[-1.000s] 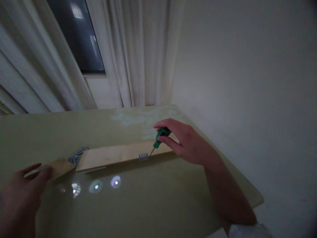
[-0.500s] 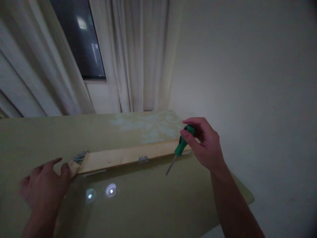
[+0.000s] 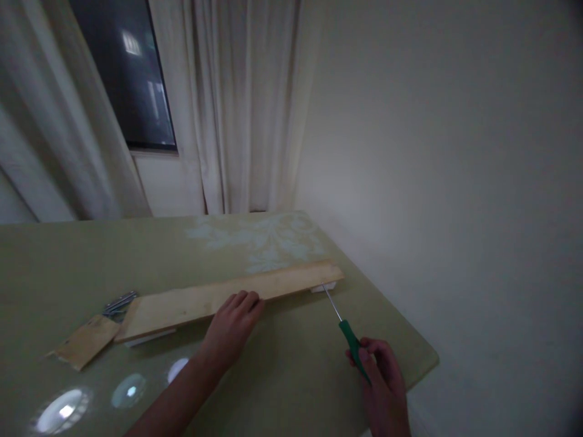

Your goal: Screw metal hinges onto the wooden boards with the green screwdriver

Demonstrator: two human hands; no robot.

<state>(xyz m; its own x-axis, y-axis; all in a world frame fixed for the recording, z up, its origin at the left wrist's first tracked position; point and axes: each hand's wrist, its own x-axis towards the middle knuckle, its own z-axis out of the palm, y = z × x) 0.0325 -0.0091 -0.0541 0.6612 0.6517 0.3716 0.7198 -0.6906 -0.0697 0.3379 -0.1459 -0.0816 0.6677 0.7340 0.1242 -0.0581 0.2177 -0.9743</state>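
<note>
A long pale wooden plank (image 3: 191, 301) lies across the glossy table (image 3: 291, 370). My left hand (image 3: 234, 321) rests at the plank's near edge around its middle, fingers curled onto the wood and covering the spot where a small metal hinge sat. My right hand (image 3: 380, 379) is near the table's right front corner, closed round the green handle of a screwdriver (image 3: 348, 337). The screwdriver's thin shaft points away from me, its tip close to the plank's right end.
A small wooden block (image 3: 86, 341) lies off the plank's left end, beside a bunch of metal screws (image 3: 117, 301). The table edge runs close behind my right hand. Curtains (image 3: 237, 103) and a dark window (image 3: 122, 73) stand behind; a bare wall is at the right.
My left hand left the small block and moved right onto the plank's middle. My right hand drew the screwdriver back toward me and turned it so the tip points at the plank's right end.
</note>
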